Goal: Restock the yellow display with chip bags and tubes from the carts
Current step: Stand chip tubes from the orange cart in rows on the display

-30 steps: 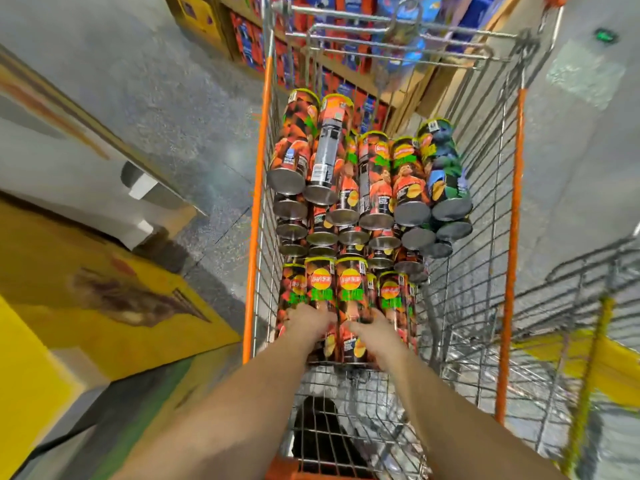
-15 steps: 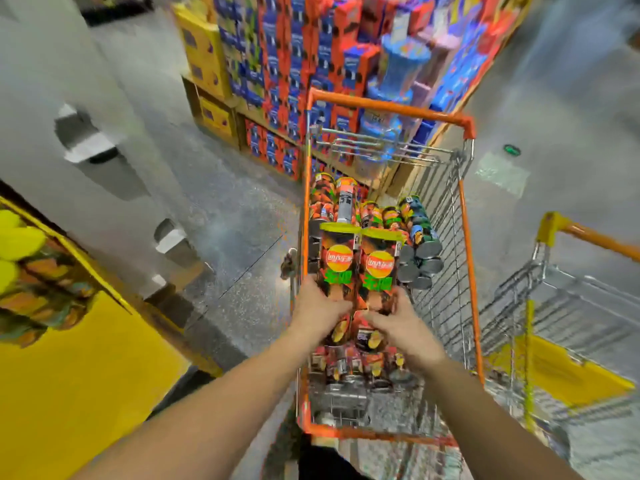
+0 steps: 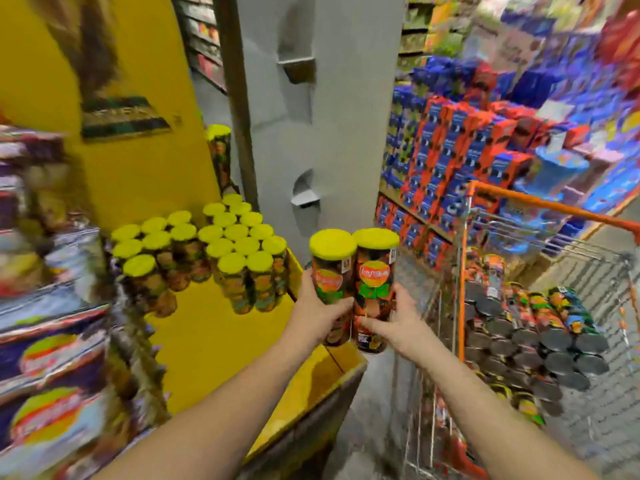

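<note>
I held two tall, yellow-lidded cardboard chip tubes (image 3: 353, 289) upright and pressed together, my left hand (image 3: 317, 311) and right hand (image 3: 394, 320) each wrapped in a closed grip around one, between the orange-framed wire cart (image 3: 540, 199) and the yellow display shelf (image 3: 221, 327). Gripped low, the tubes could have tipped, I judged, or toppled the standing tubes (image 3: 207, 251) on landing.
</note>
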`<state>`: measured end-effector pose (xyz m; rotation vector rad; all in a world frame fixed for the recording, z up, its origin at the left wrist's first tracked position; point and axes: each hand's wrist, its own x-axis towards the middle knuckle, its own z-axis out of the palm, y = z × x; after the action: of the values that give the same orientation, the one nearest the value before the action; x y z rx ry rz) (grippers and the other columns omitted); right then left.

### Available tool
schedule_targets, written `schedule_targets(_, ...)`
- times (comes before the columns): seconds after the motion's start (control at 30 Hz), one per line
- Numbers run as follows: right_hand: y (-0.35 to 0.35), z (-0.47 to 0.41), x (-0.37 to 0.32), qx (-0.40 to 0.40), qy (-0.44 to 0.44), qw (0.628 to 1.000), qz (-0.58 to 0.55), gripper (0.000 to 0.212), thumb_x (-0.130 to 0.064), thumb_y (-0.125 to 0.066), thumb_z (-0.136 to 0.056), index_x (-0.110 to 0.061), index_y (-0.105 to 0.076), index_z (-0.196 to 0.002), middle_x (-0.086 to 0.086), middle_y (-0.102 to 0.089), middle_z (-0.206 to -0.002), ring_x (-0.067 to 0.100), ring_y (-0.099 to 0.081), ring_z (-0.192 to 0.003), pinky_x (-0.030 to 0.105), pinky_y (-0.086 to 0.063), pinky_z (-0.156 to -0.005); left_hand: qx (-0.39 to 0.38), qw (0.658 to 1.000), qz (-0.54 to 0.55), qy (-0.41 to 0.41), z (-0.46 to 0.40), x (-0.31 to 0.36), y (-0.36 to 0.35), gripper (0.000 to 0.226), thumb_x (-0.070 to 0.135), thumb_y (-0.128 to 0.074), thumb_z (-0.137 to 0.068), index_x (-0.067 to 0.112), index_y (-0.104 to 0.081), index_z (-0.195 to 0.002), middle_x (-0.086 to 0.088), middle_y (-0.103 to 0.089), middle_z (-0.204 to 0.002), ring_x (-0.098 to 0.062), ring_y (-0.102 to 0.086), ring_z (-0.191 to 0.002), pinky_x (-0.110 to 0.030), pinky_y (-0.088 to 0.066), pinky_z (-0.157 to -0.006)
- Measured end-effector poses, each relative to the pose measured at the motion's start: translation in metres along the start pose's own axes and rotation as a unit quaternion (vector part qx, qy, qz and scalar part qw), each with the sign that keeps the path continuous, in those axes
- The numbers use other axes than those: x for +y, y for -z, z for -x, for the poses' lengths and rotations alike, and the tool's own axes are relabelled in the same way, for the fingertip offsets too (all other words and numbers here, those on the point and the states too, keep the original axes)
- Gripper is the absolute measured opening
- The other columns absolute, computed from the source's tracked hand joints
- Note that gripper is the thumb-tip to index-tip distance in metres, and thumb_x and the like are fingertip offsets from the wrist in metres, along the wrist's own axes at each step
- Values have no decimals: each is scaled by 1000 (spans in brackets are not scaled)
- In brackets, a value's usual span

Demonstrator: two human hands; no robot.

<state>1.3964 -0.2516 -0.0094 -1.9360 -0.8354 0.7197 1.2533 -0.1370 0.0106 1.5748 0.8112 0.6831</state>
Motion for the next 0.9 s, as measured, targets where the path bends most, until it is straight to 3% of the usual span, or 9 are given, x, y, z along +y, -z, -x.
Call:
schedule_targets(0.03, -10, -7, 7, -9, 1, 1000, 7, 93, -52, -85, -57, -29, -37, -133, 4, -54, -128, 16, -58, -115, 44, -48, -101, 14, 1000, -7, 7, 2, -2, 7, 65, 15, -83, -73, 32, -38, -116, 8, -59, -114, -8, -59, -105, -12, -44, -84)
schedule_targets(0.1, -55, -18, 2, -57, 24, 998, 23, 99, -61, -83, -52, -33, -35, -134, 3, -52, -129, 18, -55, -119, 45, -46, -102, 74, 997, -22, 27, 10, -17, 52, 67, 23, -85, -68, 33, -40, -118, 4, -58, -120, -14, -57, -110, -28, -47, -93)
schedule_targets(0.17, -89, -13, -24, -80, 25, 996, 15, 88, -58, -85, -57, -34, -38, -128, 1, -54, -125, 17, -56, -117, 40, -50, -98, 117, 990, -51, 57, 18, -27, 83, 76, 30, -84, -65, 28, -41, -128, 3, -52, -127, -17, -53, -116, -38, -45, -99)
schedule_targets(0.27, -132, -5, -47, -130, 18, 991, 3, 59, -42, -80, -73, -35, -43, -117, -7, -59, -119, 8, -58, -109, 24, -52, -86, 166, 979, -68, 96, 27, -42, 122, 84, 27, -84, -69, 22, -37, -139, 1, -43, -129, -18, -46, -122, -42, -41, -105)
schedule_targets(0.33, -157, -9, -52, -137, 7, 991, 0, 70, -54, -79, -65, -35, -43, -122, -6, -59, -124, 9, -58, -112, 34, -52, -93, 186, 972, -76, 120, 29, -54, 140, 83, 29, -84, -70, 21, -37, -138, -2, -42, -131, -23, -46, -123, -44, -42, -104)
schedule_targets(0.43, -190, -21, -57, -173, 5, 985, 8, 64, -43, -77, -75, -25, -42, -126, -3, -59, -122, 12, -59, -110, 30, -50, -89, 219, 959, -81, 159, 28, -73, 159, 85, 32, -82, -70, 17, -34, -139, -6, -41, -133, -28, -42, -126, -47, -40, -105)
schedule_targets(0.57, -223, -42, -58, -191, 0, 981, 25, 66, -43, -77, -74, -25, -42, -127, -2, -58, -124, 13, -59, -110, 37, -51, -94, 231, 946, -93, 209, 17, -90, 174, 85, 23, -72, -75, 16, -24, -145, -10, -33, -140, -31, -33, -132, -46, -34, -109)
schedule_targets(0.77, -282, -85, -38, -172, -13, 985, 20, 57, -21, -80, -75, -21, -47, -121, 1, -62, -116, 14, -61, -104, 32, -52, -87, 290, 924, -70, 239, -19, -135, 192, 78, 19, -77, -72, 14, -35, -138, -9, -44, -132, -29, -47, -123, -48, -44, -100)
schedule_targets(0.9, -325, -117, -8, -171, -19, 985, -10, 50, -9, -77, -76, -22, -50, -115, 1, -65, -113, 12, -64, -102, 27, -53, -83, 322, 906, -58, 269, -51, -185, 202, 80, 32, -78, -65, 17, -39, -133, -6, -53, -125, -28, -54, -115, -48, -48, -94)
